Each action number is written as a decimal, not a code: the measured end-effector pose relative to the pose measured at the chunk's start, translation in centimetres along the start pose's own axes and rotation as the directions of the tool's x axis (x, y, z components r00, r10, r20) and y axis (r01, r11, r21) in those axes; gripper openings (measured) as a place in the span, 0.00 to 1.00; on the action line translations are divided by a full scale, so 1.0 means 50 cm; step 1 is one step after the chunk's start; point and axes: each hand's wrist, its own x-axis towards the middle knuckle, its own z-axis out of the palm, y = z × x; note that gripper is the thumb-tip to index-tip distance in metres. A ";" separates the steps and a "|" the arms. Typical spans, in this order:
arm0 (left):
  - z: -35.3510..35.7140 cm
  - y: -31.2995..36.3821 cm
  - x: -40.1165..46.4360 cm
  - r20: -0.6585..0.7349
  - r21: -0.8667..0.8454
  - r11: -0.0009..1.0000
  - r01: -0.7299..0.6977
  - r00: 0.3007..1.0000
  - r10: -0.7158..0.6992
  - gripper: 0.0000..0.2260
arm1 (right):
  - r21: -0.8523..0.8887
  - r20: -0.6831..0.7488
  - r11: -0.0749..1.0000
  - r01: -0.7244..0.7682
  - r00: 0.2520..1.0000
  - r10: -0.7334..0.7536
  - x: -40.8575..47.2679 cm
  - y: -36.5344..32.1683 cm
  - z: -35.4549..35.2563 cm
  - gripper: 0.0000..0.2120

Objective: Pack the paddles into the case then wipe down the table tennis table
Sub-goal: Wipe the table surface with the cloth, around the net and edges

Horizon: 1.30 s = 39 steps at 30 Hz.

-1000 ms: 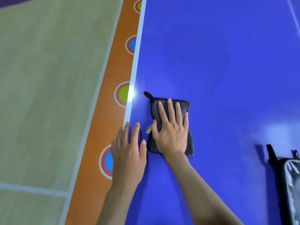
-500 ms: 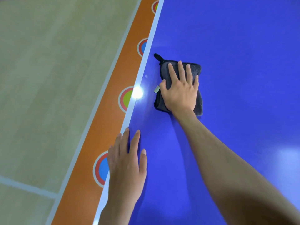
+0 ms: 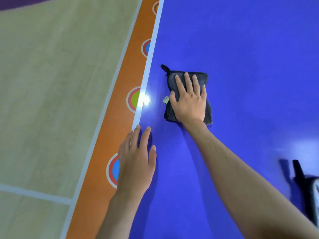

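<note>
A folded dark grey cloth (image 3: 205, 80) with a small loop at its far left corner lies on the blue table tennis table (image 3: 250, 49), close to its white left edge line. My right hand (image 3: 189, 100) presses flat on the cloth, fingers straight and spread. My left hand (image 3: 136, 161) rests flat on the table's left edge, fingers straight, holding nothing. At the lower right edge of the view, a corner of the black paddle case (image 3: 305, 187) with its strap shows, blurred; the paddles are not visible.
Left of the table runs an orange floor strip (image 3: 110, 135) with coloured circles, then pale wood-look flooring (image 3: 51, 83) with white lines. A bright light reflection (image 3: 145, 99) sits on the table's edge line.
My right hand slid the cloth away along the table, then drew it back nearer. The left hand stayed on the edge. The paddle case left the view, then came back at the lower right.
</note>
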 end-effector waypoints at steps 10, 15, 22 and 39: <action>-0.061 -0.044 -0.225 -0.021 0.037 0.984 -0.174 0.984 0.175 0.22 | -0.039 -0.082 0.997 -0.066 0.995 0.063 -0.469 -0.015 -0.017 0.29; -0.048 -0.065 -0.328 0.038 0.049 0.978 -0.205 0.978 0.203 0.23 | -0.046 -0.091 0.993 -0.107 0.991 0.102 -0.669 -0.018 -0.030 0.29; -0.030 -0.070 -0.382 0.091 0.057 0.975 -0.215 0.974 0.209 0.21 | -0.011 -0.096 0.983 -0.185 0.978 0.184 -0.858 -0.026 -0.048 0.29; 0.006 0.019 -0.197 -0.031 -0.017 0.987 -0.158 0.987 0.158 0.22 | -0.022 -0.078 0.988 -0.153 0.985 0.151 -0.512 0.047 -0.037 0.29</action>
